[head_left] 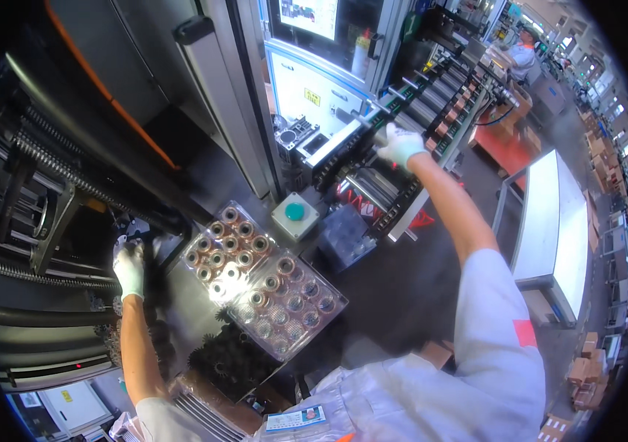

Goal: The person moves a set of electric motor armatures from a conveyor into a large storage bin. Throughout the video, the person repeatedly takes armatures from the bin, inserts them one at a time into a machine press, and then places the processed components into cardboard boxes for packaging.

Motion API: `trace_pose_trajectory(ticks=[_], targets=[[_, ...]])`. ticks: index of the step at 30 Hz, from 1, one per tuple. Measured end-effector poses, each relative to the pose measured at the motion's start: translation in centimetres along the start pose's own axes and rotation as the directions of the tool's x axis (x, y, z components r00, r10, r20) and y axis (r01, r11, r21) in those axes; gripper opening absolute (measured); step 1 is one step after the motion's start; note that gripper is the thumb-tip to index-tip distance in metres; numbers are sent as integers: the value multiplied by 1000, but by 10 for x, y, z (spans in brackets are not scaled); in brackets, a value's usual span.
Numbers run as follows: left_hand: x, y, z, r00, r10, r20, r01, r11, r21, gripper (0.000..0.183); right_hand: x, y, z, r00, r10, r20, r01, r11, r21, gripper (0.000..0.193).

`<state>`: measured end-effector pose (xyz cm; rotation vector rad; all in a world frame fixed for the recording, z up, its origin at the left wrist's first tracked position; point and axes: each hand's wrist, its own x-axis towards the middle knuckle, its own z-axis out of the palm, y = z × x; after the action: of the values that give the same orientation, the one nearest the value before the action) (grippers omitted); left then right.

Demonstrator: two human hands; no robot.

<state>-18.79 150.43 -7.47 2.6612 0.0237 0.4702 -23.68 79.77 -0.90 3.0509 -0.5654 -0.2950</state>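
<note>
My left hand, in a white glove, reaches into the dark machine at the left. Its fingers are drawn together at a small dark metal part; what they grip is hidden. On the right my gloved right hand is over the roller conveyor, fingers curled, and what lies in them is too small to make out. Between my arms lie two clear plastic trays side by side. Copper-coloured ring parts fill the far tray's pockets; the near tray holds a few, its other pockets bare.
A box with a green push button stands beyond the trays, beside a translucent blue bin. Dark toothed gears are piled near me. Springs and bars line the left machine. A white-topped table stands right; a co-worker is far off.
</note>
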Motion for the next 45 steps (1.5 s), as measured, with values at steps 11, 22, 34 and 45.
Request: trace_pose_trajectory(ticks=[11,22,34,45], targets=[[-40,51,-8,979,200,46,-203,908,368,57,-59,-17,0,739,-395,-546,438,897,-57,58],[-56,41,-52,983,89,162,-134,946,294,42,-246,-358,51,-55,-984,-167,975,-17,-222,32],[-286,-76,-220,987,-160,-33,159,895,417,45,-283,-414,17,70,-992,103,994,60,-92,17],[-248,-14,-154,980,175,95,-196,930,309,42,-275,-343,16,337,-873,-354,804,71,590,36]])
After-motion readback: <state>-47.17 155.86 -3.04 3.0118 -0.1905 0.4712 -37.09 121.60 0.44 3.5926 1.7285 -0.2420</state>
